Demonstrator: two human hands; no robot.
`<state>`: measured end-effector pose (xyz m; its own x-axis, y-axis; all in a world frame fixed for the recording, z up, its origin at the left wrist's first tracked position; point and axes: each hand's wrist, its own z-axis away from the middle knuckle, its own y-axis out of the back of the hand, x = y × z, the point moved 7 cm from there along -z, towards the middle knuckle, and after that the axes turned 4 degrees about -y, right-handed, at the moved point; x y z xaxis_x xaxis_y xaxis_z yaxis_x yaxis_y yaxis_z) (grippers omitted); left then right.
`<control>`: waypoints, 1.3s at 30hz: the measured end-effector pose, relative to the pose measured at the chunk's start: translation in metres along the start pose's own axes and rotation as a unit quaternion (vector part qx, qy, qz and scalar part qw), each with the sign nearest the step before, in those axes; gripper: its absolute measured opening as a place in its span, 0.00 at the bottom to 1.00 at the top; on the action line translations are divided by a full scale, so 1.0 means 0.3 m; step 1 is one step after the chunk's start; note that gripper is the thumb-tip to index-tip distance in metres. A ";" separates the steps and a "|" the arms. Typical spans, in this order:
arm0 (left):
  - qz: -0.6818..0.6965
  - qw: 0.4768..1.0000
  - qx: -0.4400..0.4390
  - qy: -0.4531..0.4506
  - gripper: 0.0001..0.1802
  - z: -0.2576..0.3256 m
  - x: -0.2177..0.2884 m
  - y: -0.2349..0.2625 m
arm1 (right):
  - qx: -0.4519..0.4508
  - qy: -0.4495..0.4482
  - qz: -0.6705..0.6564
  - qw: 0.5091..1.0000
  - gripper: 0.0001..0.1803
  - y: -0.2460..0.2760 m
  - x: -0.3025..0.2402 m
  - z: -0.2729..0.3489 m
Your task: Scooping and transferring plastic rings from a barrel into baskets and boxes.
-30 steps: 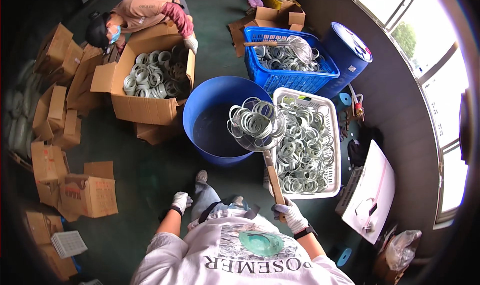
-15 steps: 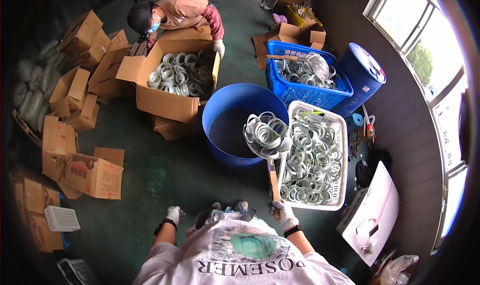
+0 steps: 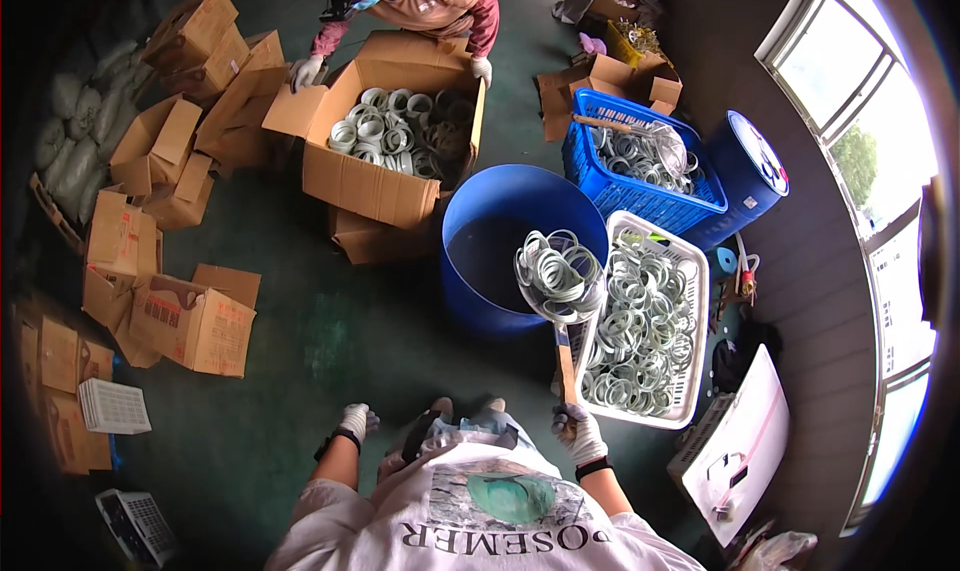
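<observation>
My right hand (image 3: 580, 433), in a white glove with grey fingers, is closed round the wooden handle of a mesh skimmer (image 3: 566, 366). The skimmer's bowl is heaped with pale grey-green rings (image 3: 560, 276). It hangs over the near right part of a big round blue drum (image 3: 470, 301), whose inside looks dark. Just right of the drum, a white plastic crate (image 3: 690, 371) holds many similar loose rings. My left hand (image 3: 357, 421), gloved too, hangs beside my body with its fingers loosely apart, holding nothing.
Beyond the drum, a co-worker (image 3: 420, 1) with gloved hands grips a cardboard box (image 3: 370, 193) of rings. A blue basket (image 3: 640, 201) holds rings and another skimmer. A closed blue barrel (image 3: 745, 186) stands by the wall. Cartons (image 3: 215, 336) line the left side.
The whole view has shifted, so most things sit further right. The skimmer stays over the drum, still loaded. The co-worker's other hand now shows on the box flap.
</observation>
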<state>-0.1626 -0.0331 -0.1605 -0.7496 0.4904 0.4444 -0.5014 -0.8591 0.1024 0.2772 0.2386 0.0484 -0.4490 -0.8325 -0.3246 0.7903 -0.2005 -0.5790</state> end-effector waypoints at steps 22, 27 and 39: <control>-0.117 0.959 -0.135 -0.221 0.10 0.049 1.111 -0.755 | 0.025 -0.005 0.068 0.997 0.19 -0.031 -0.203 0.104; -0.125 0.950 -0.141 -0.250 0.14 0.063 1.279 -0.929 | 0.084 -0.011 0.112 0.990 0.18 -0.046 -0.298 0.101; -0.262 0.820 0.040 -0.507 0.31 -0.217 2.284 -1.173 | 0.143 0.011 0.061 0.988 0.18 -0.376 -0.270 -0.063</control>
<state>-0.5279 0.6147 0.0500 0.3238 0.4569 0.8285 -0.5792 -0.5967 0.5554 0.2165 0.3382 0.1259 -0.3491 -0.8484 -0.3978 0.9235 -0.2395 -0.2996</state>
